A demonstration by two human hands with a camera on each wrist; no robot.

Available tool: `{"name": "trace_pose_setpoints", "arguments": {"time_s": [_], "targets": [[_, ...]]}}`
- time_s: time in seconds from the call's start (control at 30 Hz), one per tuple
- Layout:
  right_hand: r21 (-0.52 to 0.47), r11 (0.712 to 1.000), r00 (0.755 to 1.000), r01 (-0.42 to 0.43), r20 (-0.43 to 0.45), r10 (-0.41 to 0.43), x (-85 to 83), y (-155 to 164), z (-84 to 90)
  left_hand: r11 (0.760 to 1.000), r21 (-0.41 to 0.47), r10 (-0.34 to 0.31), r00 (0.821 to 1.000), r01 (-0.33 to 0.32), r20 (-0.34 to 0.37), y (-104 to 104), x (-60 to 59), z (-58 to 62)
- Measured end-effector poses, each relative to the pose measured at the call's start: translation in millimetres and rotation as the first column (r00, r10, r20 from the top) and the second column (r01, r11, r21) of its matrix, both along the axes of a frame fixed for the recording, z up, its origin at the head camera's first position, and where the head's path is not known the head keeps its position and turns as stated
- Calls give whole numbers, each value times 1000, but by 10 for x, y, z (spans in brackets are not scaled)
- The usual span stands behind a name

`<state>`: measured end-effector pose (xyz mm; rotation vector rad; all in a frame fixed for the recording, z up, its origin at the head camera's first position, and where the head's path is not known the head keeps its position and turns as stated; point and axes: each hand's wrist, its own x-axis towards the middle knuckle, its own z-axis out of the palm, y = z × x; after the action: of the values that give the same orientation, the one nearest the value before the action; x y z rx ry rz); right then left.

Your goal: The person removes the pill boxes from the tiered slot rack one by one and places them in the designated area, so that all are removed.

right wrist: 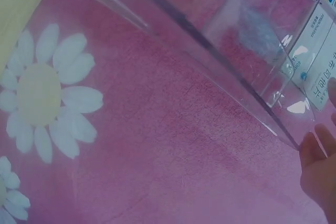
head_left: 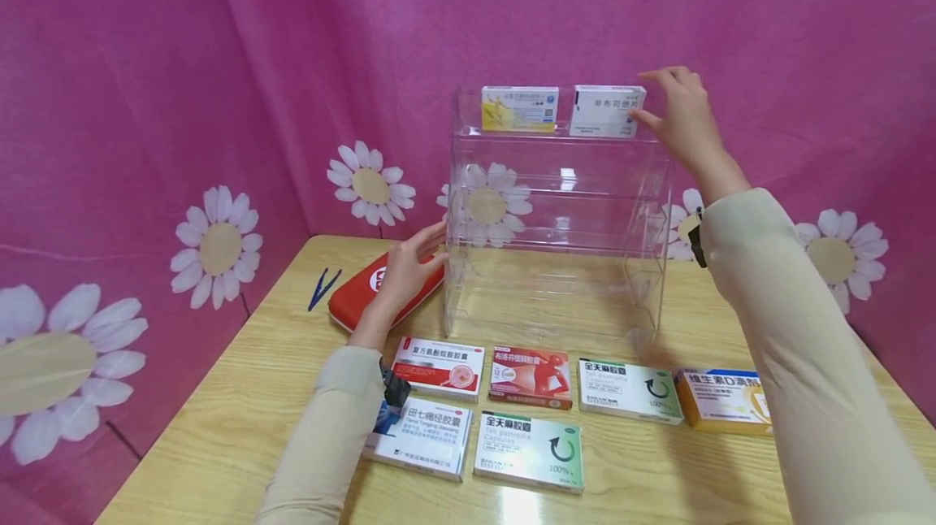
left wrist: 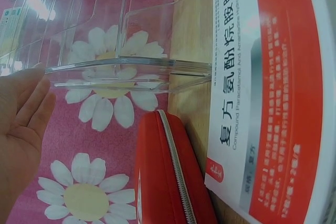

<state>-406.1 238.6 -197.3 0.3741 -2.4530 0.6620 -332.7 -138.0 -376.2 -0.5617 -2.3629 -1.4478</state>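
The clear acrylic rack (head_left: 559, 216) stands mid-frame on the counter (head_left: 219, 427), steadied at its left wall by the left hand (head_left: 409, 265), fingers straight. Two boxes sit on the top tier; the right hand (head_left: 676, 114) pinches the white box (head_left: 605, 110), upper right. Seven medicine boxes (head_left: 530, 399) lie unshelved along the bottom, so most of the work seems left.

Looks like a staged pharmacy-style display corner rather than a real shop: pink daisy-print cloth (head_left: 219, 102) hung as backdrop on all sides, a light wooden table (head_left: 241, 427), a clear acrylic tiered shelf (head_left: 556, 265), boxed medicines (head_left: 530, 379) laid in rows, a red zip pouch (head_left: 351, 305)
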Motion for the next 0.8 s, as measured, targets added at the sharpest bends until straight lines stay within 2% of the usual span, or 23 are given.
{"name": "trace_pose_setpoints", "arguments": {"time_s": [0.13, 0.3, 0.67, 0.8], "targets": [[62, 998, 998, 27, 57, -30, -49, -28, 26, 1000, 4, 8, 1000, -8, 14, 13, 10, -11], [91, 994, 995, 59, 76, -66, -63, -33, 21, 1000, 0, 8, 1000, -8, 9, 44, 3, -23], [88, 991, 995, 102, -13, -101, -89, -131, -76, 1000, -18, 11, 1000, -10, 18, 23, 36, -22], [50, 994, 994, 97, -52, -94, -70, -141, -70, 1000, -17, 18, 1000, -18, 12, 20, 33, -21]]}}
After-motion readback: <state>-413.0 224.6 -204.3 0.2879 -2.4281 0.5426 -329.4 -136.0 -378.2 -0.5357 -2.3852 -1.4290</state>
